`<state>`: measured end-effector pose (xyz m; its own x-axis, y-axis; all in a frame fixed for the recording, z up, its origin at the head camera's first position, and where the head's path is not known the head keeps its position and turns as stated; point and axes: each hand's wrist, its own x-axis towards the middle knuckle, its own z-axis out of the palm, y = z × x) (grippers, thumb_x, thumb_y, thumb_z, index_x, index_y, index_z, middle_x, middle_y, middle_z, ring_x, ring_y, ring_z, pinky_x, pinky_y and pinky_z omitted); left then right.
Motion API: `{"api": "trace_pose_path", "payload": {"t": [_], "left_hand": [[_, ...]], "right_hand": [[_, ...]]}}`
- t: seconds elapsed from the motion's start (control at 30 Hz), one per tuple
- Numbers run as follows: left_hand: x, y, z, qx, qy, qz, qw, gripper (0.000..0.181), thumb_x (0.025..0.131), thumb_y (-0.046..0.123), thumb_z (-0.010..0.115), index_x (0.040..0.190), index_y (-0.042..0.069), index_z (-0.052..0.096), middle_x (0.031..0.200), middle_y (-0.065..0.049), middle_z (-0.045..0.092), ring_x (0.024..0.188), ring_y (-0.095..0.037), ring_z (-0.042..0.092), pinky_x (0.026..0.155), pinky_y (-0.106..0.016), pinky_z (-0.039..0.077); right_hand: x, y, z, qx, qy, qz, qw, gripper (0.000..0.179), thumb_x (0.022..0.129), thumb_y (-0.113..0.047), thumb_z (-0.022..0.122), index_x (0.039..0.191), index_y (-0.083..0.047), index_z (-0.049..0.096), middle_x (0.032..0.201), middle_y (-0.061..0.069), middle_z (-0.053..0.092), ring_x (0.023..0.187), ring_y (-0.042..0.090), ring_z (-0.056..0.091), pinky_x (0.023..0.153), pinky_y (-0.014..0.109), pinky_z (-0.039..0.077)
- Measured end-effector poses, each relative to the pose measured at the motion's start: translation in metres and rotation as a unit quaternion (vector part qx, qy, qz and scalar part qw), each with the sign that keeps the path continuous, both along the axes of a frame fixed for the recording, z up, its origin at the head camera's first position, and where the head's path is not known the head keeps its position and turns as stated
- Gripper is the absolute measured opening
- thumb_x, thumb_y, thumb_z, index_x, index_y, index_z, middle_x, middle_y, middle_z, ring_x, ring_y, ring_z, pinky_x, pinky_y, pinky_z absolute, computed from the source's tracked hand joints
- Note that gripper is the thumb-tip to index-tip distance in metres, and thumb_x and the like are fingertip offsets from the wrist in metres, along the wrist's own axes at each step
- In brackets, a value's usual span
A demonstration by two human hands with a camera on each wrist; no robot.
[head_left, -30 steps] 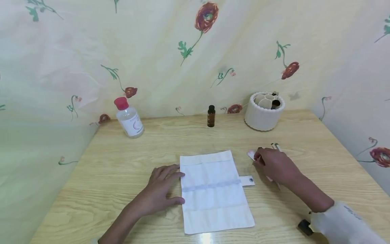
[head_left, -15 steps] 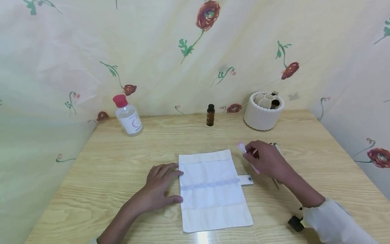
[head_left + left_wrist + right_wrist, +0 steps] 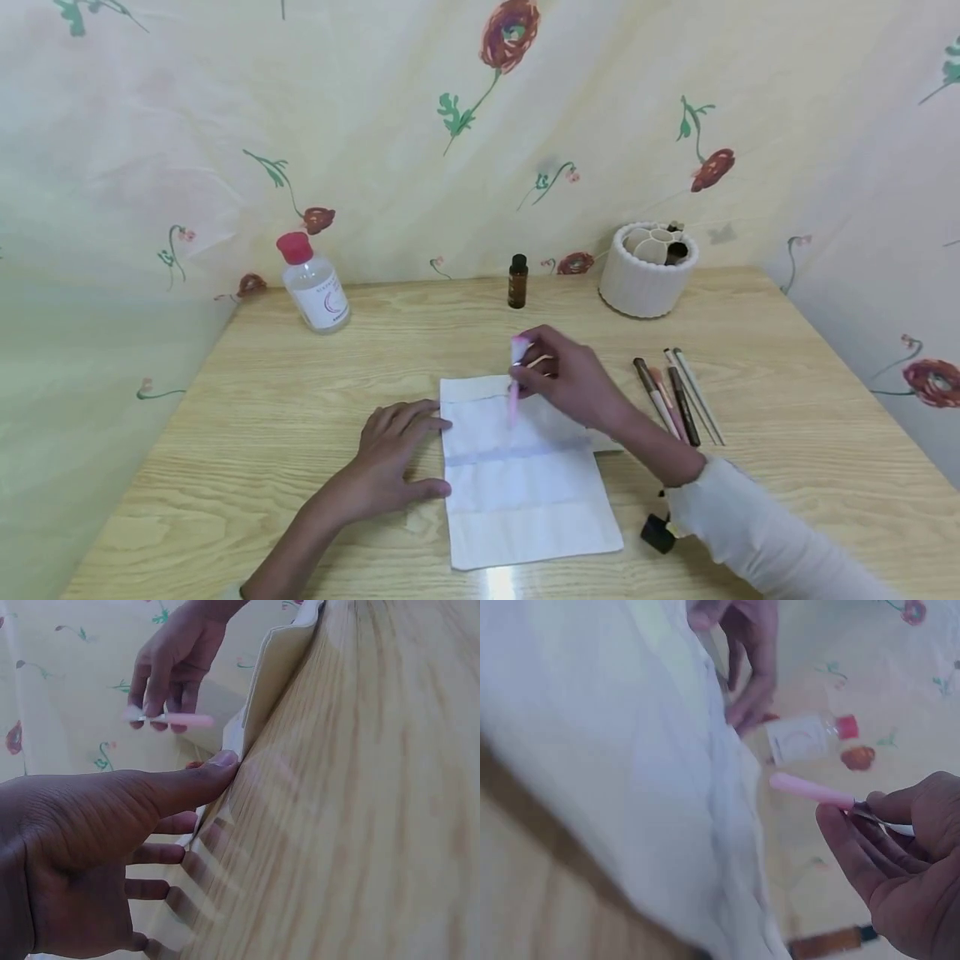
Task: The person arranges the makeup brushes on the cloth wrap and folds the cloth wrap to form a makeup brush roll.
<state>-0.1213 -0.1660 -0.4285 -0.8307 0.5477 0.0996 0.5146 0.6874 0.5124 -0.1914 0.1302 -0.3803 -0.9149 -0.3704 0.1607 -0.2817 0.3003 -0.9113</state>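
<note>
A white fabric brush roll (image 3: 525,492) lies unfolded on the wooden table, with stitched pockets and a grey-lilac band across its middle. My left hand (image 3: 397,458) rests at the roll's left edge, fingers spread; in the left wrist view its thumb (image 3: 217,765) touches the edge. Above the roll's upper part, my right hand (image 3: 566,375) pinches a makeup brush (image 3: 514,400) between thumb and fingers. Its handle is pink and its bristles are pale, tipped with pink. The handle end points down toward the pockets, seemingly apart from the cloth.
Several makeup brushes (image 3: 678,400) lie right of the roll. Along the back stand a clear bottle with a red cap (image 3: 318,296), a small brown bottle (image 3: 517,287) and a white round holder (image 3: 637,287) with things inside. Floral cloth (image 3: 375,125) hangs behind.
My right hand has picked the pink brush up from beside the other brushes and carried it left over the roll, turning it more upright. My left hand has stayed at the roll's edge.
</note>
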Motion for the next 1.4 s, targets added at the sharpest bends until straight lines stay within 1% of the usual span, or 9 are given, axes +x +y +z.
{"api": "trace_pose_path", "payload": {"t": [0.2,0.37,0.57,0.7,0.83,0.97,1.13,1.27,1.4], "left_hand": [[0.001,0.003,-0.001,-0.004,0.005,0.0,1.0,0.076,0.08,0.051,0.08,0.142,0.018,0.052,0.158,-0.005,0.035,0.142,-0.033,0.027,0.114,-0.065,0.009],[0.001,0.004,-0.002,-0.017,0.015,-0.001,0.9997,0.076,0.08,0.052,0.079,0.143,0.019,0.051,0.158,-0.004,0.034,0.142,-0.03,0.028,0.113,-0.068,0.01],[0.0,0.005,0.001,-0.019,0.028,-0.001,0.9994,0.075,0.081,0.054,0.077,0.142,0.018,0.051,0.157,-0.007,0.036,0.141,-0.034,0.029,0.111,-0.071,0.012],[0.0,0.004,0.002,-0.013,0.038,-0.002,0.9992,0.074,0.082,0.053,0.077,0.142,0.017,0.052,0.155,-0.009,0.038,0.14,-0.038,0.03,0.109,-0.073,0.013],[0.0,0.004,0.002,-0.014,0.036,-0.001,0.9993,0.075,0.082,0.053,0.076,0.143,0.017,0.051,0.156,-0.009,0.037,0.14,-0.038,0.029,0.11,-0.072,0.012],[0.001,0.003,0.0,-0.012,0.027,-0.002,0.9996,0.076,0.083,0.054,0.075,0.144,0.018,0.05,0.157,-0.008,0.035,0.142,-0.038,0.027,0.111,-0.072,0.009],[0.003,0.001,-0.003,-0.012,-0.001,-0.002,0.9999,0.078,0.084,0.057,0.073,0.147,0.019,0.047,0.161,-0.006,0.03,0.144,-0.035,0.023,0.113,-0.069,0.004],[0.003,0.0,-0.003,-0.006,-0.012,-0.004,0.9999,0.078,0.085,0.058,0.071,0.147,0.019,0.046,0.162,-0.005,0.027,0.145,-0.033,0.02,0.113,-0.068,0.001],[0.003,0.001,-0.003,0.001,-0.009,-0.009,0.9999,0.077,0.085,0.057,0.072,0.147,0.019,0.046,0.161,-0.005,0.028,0.145,-0.033,0.02,0.113,-0.066,0.002]], "right_hand": [[0.006,-0.037,-0.025,-0.025,-0.037,0.055,0.9975,0.033,0.092,-0.002,0.071,0.121,-0.001,0.055,0.1,0.014,0.066,0.082,0.025,0.074,0.069,0.038,0.061],[0.012,-0.048,-0.031,0.038,-0.035,0.086,0.995,0.034,0.091,-0.009,0.075,0.12,-0.005,0.057,0.093,0.006,0.067,0.075,0.017,0.073,0.065,0.031,0.059],[0.017,-0.048,-0.032,0.153,0.023,0.123,0.9802,0.024,0.089,-0.023,0.079,0.106,-0.013,0.065,0.081,-0.01,0.064,0.072,0.007,0.062,0.066,0.024,0.051],[0.021,-0.047,-0.033,0.185,0.079,0.169,0.9649,0.009,0.093,-0.025,0.075,0.094,-0.017,0.071,0.079,-0.011,0.059,0.074,0.007,0.055,0.066,0.023,0.048],[0.025,-0.044,-0.029,0.207,0.111,0.188,0.9538,0.011,0.097,-0.027,0.069,0.097,-0.017,0.075,0.089,-0.01,0.057,0.079,0.007,0.053,0.069,0.024,0.048],[0.026,-0.03,-0.02,0.236,0.118,0.144,0.9538,0.016,0.099,-0.025,0.066,0.11,-0.016,0.074,0.1,-0.009,0.06,0.084,0.005,0.057,0.071,0.023,0.051],[0.017,0.011,-0.004,0.291,0.122,0.027,0.9485,0.013,0.097,-0.021,0.069,0.108,-0.015,0.071,0.096,-0.006,0.067,0.084,0.008,0.063,0.067,0.024,0.054],[0.005,0.06,0.008,0.373,0.121,-0.064,0.9178,0.011,0.096,-0.018,0.068,0.103,-0.01,0.069,0.089,0.0,0.069,0.076,0.014,0.063,0.06,0.03,0.053],[0.002,0.105,0.013,0.448,0.093,-0.109,0.8824,0.014,0.096,-0.018,0.067,0.089,-0.006,0.064,0.075,0.003,0.062,0.062,0.018,0.056,0.051,0.035,0.046]]}}
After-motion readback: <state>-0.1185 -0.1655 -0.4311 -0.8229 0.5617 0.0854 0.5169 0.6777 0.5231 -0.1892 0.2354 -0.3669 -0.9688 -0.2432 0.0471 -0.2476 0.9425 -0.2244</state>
